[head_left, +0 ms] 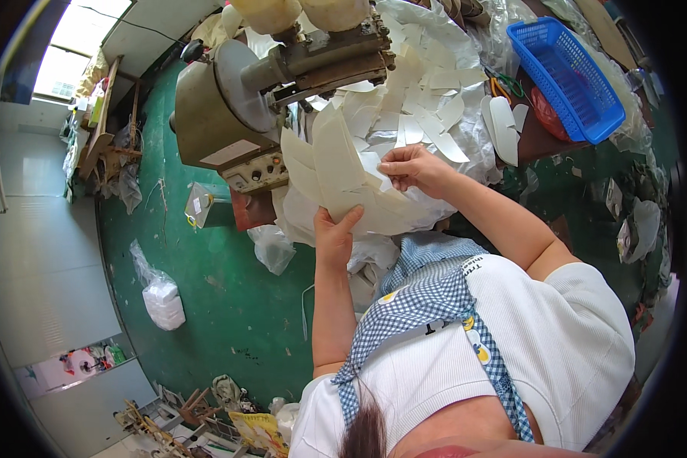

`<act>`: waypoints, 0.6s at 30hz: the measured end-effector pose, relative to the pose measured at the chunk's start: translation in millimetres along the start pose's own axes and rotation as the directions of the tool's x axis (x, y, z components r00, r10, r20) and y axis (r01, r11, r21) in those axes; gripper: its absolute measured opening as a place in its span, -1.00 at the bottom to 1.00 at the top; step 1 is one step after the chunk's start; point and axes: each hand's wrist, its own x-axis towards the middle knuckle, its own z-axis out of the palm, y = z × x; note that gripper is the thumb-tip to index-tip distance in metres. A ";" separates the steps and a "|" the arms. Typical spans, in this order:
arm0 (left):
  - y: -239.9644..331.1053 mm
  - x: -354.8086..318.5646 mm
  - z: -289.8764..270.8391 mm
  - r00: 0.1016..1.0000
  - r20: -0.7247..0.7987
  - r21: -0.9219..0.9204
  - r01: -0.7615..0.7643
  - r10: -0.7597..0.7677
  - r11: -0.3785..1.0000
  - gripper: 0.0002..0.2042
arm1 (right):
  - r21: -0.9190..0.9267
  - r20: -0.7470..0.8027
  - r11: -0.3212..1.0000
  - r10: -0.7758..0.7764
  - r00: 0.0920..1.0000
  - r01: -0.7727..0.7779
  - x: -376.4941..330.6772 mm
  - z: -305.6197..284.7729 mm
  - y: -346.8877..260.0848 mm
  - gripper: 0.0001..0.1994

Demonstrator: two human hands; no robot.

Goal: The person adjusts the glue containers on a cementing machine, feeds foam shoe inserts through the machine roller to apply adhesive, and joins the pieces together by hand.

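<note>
My left hand (336,231) grips the lower edge of several cream-coloured curved cut pieces (333,164), thumb on top. They stand fanned and tilted in front of a machine (229,126). Just right of them, my right hand (414,169) pinches a small white piece (372,166) between thumb and fingers. Whether that piece is separate from those behind it, I cannot tell. Many loose cream cut pieces (435,130) lie heaped beyond my hands on a white plastic sheet (466,57).
A blue plastic basket (569,76) stands at the far right, with scissors (500,88) and a few long white pieces (502,130) near it. Plastic bags (272,248) and a metal tin (206,204) rest on the green floor (221,320) to the left.
</note>
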 end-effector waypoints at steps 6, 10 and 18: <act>-10.1 6.3 -8.4 0.999 0.037 0.038 -0.034 0.033 0.999 -0.56 | 0.465 0.249 0.857 0.112 0.962 -0.220 5.7 -13.6 9.1 -0.86; 7.6 4.1 -37.8 0.995 -0.058 0.395 -0.053 0.082 0.917 -0.59 | 0.157 0.131 0.986 0.042 0.990 -0.063 2.7 -19.4 -3.0 -0.87; 69.7 -46.2 -119.5 0.918 -0.263 0.380 -0.185 0.297 0.906 -0.54 | -0.356 -0.022 0.881 -0.342 0.940 0.312 -15.9 -36.4 -72.6 -0.88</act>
